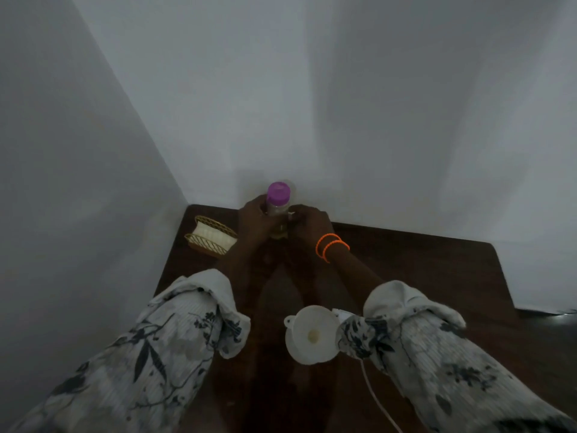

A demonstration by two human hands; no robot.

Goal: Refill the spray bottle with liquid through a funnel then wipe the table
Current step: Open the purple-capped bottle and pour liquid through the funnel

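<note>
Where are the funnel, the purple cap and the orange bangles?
funnel [312, 334]: head view, inside of its bowl.
purple cap [278, 191]: head view, top of the cap.
orange bangles [331, 246]: head view, on the right wrist.

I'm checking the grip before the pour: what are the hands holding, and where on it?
Both the left hand and the right hand hold the purple-capped bottle by its body, below the cap.
</note>
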